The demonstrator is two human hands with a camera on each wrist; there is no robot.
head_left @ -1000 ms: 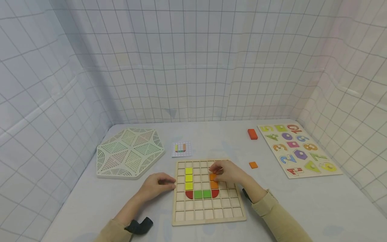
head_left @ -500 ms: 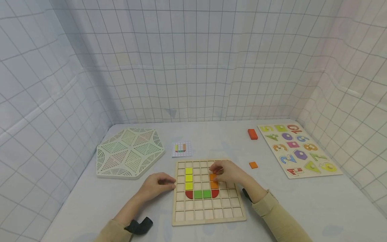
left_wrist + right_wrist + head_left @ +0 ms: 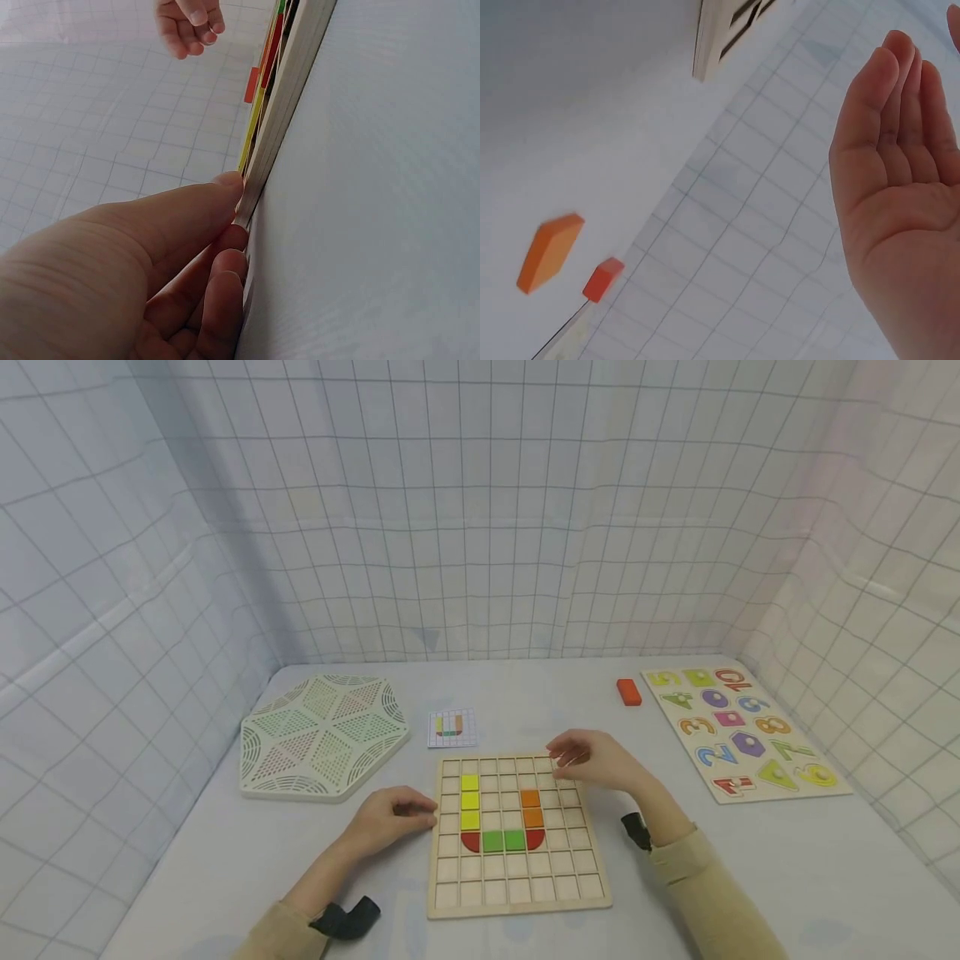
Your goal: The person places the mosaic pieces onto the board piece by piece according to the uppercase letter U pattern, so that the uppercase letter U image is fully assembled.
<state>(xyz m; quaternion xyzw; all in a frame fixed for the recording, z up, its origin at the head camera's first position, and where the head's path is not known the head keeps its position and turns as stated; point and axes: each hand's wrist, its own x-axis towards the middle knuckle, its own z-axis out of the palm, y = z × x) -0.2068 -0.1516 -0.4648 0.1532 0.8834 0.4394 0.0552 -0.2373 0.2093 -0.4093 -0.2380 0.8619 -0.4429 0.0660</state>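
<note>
A wooden grid board [image 3: 517, 910] lies on the table with a U of tiles in its cells. Yellow tiles [image 3: 469, 800] form its left arm, orange tiles [image 3: 532, 808] its right arm, and green tiles [image 3: 503, 841] with red rounded corner pieces [image 3: 470, 841] its base. At the board's left edge, my left hand [image 3: 388, 818] holds the rim between thumb and fingers. My right hand [image 3: 600, 762] hovers by the far right corner, fingers slightly bent, nothing in them. A loose orange tile [image 3: 550, 255] lies on the table; the right hand hides it in the head view.
Behind the board lies a small pattern card [image 3: 452, 727] with a matching U. A red block [image 3: 629, 692] sits at the back right, beside a number-and-shape puzzle board [image 3: 750, 735]. A pale hexagonal board [image 3: 322, 739] is at left. Grid-patterned curtains [image 3: 495, 527] enclose the table.
My right hand has left the upper orange tile on the board and moved right and back, past the board's corner. The left hand stays where it was.
</note>
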